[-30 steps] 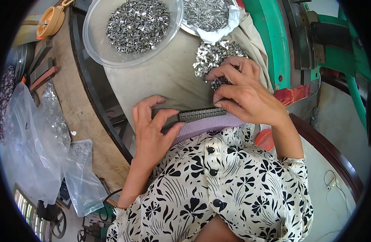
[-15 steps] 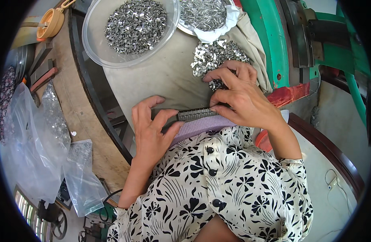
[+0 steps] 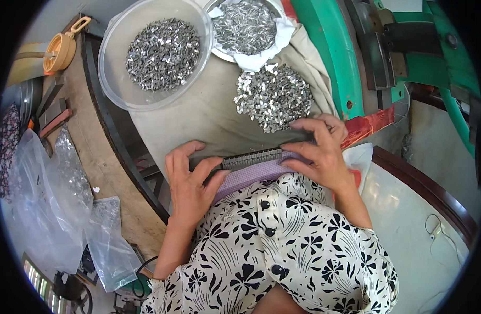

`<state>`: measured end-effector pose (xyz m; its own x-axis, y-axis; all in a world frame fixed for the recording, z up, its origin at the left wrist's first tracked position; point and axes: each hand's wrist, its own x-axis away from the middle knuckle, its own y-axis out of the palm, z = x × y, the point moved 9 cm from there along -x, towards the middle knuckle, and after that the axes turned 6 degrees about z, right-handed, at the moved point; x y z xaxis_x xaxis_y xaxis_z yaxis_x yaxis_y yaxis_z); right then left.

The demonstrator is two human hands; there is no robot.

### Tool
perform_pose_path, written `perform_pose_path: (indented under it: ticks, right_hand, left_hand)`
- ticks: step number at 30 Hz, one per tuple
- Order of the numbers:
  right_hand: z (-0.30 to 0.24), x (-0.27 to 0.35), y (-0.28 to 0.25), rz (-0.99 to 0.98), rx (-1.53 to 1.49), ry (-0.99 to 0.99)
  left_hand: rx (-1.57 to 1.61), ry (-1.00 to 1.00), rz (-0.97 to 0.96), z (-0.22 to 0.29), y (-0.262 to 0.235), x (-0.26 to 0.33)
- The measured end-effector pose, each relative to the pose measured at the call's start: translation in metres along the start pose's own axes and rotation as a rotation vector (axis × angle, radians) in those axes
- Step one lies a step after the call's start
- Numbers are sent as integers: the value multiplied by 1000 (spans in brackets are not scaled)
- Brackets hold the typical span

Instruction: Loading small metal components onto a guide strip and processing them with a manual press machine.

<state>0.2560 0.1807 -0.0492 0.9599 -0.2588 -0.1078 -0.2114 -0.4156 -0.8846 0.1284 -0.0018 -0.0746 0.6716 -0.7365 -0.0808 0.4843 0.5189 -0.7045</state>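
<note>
A narrow dark metal strip (image 3: 252, 158) with a row of closely set slots or teeth lies along a folded lilac checked cloth (image 3: 251, 175) in front of me. My left hand (image 3: 189, 180) pinches its left end between thumb and forefinger, other fingers curled above. At its right end, the thumb and forefinger of my right hand (image 3: 324, 152) close around the tip; the remaining fingers bend near a loose pile of small shiny metal pieces (image 3: 274, 97). Whether a small piece sits in my right fingertips is too fine to tell.
Beyond stand a clear plastic tub (image 3: 107, 68) of metal pieces and a paper-lined bowl (image 3: 285, 34) of slender metal parts. Green machinery (image 3: 329, 52) borders the right. On the left, a wooden bench (image 3: 107, 152) carries plastic bags (image 3: 47, 204) and an orange round container (image 3: 60, 52).
My right hand has drawn back from the metal pile toward me and now sits lower at the strip's right end. My left hand keeps its pinch. The whole view has shifted slightly.
</note>
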Motion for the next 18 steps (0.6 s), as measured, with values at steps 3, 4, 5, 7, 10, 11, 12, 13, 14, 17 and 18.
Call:
perform_pose_path:
  ticks: [3,4,5,7,10,11,12,13,14,17,18]
  right_hand:
    - [0,5,4,65,-7,10]
    - [0,6,5,72,-6,5]
    - [0,6,5,84,-16,6]
    - [1,7,4,112,-23,-2]
    - [4,3,2,139,-15,5]
    - [5,2,2,141,-17,5]
    - [4,0,0,149,-13,-5]
    - [2,-2,-1,157,-7,-15]
    - [2,-3,-2,157,-7,-15]
    - [-1,-2,-2,148,-34,-21]
    - [-3,0,0,136,-47,-27]
  left_hand:
    - [-8,-2,4,0,-1,1]
    - [-14,-8,2,-1,0,1]
    - [-17,-3,8,-1,0,0]
    - [-8,-6,3,-1,1,-1]
    - [19,-12,23,-1,0,-8]
    - [16,-12,23,-1,1,-9]
    - [29,-13,39,-2,0,-10]
    - [42,-12,56,-3,-2,-11]
    - [42,-13,56,-3,-4,-11]
    - [49,19,54,-2,-9,-8]
    - [38,9,29,-3,-8,-5]
